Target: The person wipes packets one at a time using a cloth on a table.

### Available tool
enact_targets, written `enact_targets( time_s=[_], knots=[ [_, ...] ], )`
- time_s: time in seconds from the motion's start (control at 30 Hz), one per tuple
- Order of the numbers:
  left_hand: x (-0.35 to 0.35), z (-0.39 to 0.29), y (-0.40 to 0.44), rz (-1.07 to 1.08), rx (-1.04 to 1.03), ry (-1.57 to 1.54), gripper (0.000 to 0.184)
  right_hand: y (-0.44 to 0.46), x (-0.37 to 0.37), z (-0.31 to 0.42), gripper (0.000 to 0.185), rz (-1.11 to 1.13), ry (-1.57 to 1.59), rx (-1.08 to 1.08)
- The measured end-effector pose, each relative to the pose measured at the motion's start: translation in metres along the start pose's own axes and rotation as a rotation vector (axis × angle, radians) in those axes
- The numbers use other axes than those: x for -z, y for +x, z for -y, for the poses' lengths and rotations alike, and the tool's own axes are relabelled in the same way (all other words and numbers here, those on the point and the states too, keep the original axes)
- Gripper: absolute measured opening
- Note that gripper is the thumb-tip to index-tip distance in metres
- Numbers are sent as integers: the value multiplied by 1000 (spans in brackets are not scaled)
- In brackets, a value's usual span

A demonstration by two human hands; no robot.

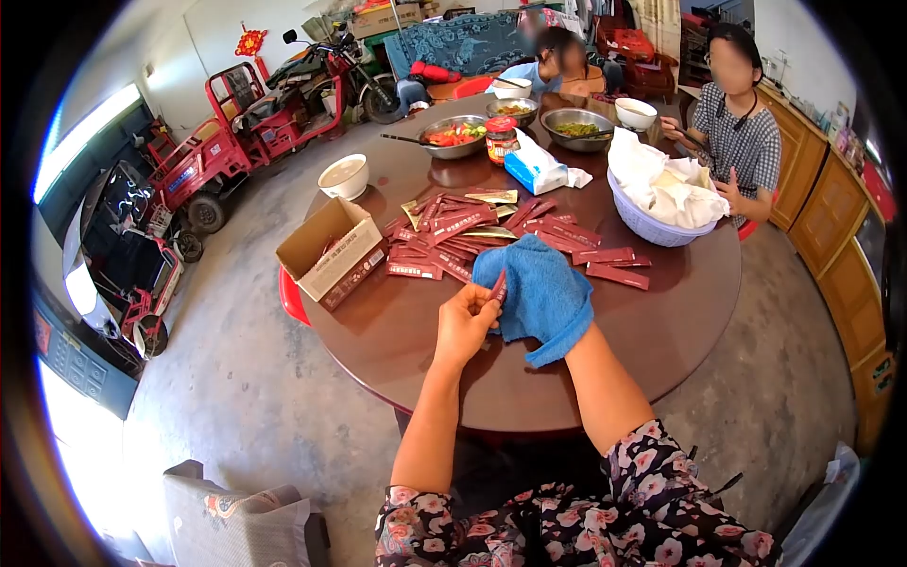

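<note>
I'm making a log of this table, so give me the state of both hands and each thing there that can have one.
Left hand: pinching a red packet
Right hand: hidden under the blue cloth
Blue cloth: draped over the right hand
Loose red packets: piled
Cardboard box: open
Metal bowls: uncovered, food inside
Jar: red lid on
Tissue pack: apparently open
Purple basket: heaped with white material
White bowls: upright

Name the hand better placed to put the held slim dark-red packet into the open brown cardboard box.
Probably the left hand: it pinches the slim dark-red packet and is nearer the open brown cardboard box; the right hand is covered by the blue cloth.
</note>
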State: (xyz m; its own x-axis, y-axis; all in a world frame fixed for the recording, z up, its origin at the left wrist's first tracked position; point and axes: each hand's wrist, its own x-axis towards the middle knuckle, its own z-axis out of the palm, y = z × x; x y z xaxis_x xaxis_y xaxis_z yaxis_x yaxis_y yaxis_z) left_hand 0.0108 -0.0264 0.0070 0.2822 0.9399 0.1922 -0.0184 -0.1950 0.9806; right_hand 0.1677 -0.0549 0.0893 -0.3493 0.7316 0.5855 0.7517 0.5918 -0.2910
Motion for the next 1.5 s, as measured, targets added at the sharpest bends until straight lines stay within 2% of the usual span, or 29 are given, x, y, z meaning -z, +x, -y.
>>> enact_targets(
  time_s=[0.07,0.23,0.37,0.4,0.47,0.5,0.57,0.6,0.67,0.73,0.77,0.93,1.07,1.17,1.2,1.3,1.43,1.5],
  knots=[
    [0,-3,0,34,11,-13,4,-2,-3,-3,19,19,-14,-2],
    [1,-5,-1,51,35,-64,4,-11,-25,-22,23,-176,3,-197],
    [0,-6,-1,43,48,-113,5,-13,-35,-29,16,-233,35,-149],
    [0,-7,-1,43,47,-113,5,-14,-43,-34,15,-274,278,-233],
    [1,-9,-2,53,63,-139,3,-15,-53,-45,17,-311,521,-314],
    [2,-10,-3,52,61,-140,3,-16,-55,-53,9,-255,458,-337],
    [4,-10,-4,35,70,-175,4,-17,-49,-56,10,-197,393,-358],
    [6,-9,-3,35,68,-176,4,-19,-45,-56,9,-343,416,-340],
    [9,-7,-2,-5,45,-252,3,-16,-37,-50,9,-490,438,-320],
    [9,-6,-1,-13,52,-261,3,-10,-30,-44,7,-122,-283,-109],
    [8,-6,-1,-34,53,-249,3,-6,-22,-33,7,-122,-282,-110],
    [7,-6,-2,-46,68,-207,4,12,19,28,15,-6,174,-69],
    [4,-4,-1,0,43,-129,6,4,-13,-8,16,-12,-69,53],
    [3,-4,-1,10,40,-140,7,-1,-18,-12,17,-27,-72,-69],
    [3,-5,-2,11,39,-149,7,-4,-32,-26,17,-79,154,-108],
    [5,-5,-1,46,44,-139,7,-10,-55,-51,17,-137,466,-175],
    [6,-4,-1,22,48,-155,6,-11,-42,-34,15,-97,723,-299],
    [7,-6,-1,-26,58,-222,7,-10,-40,-30,15,-85,744,-312]
  ],
)
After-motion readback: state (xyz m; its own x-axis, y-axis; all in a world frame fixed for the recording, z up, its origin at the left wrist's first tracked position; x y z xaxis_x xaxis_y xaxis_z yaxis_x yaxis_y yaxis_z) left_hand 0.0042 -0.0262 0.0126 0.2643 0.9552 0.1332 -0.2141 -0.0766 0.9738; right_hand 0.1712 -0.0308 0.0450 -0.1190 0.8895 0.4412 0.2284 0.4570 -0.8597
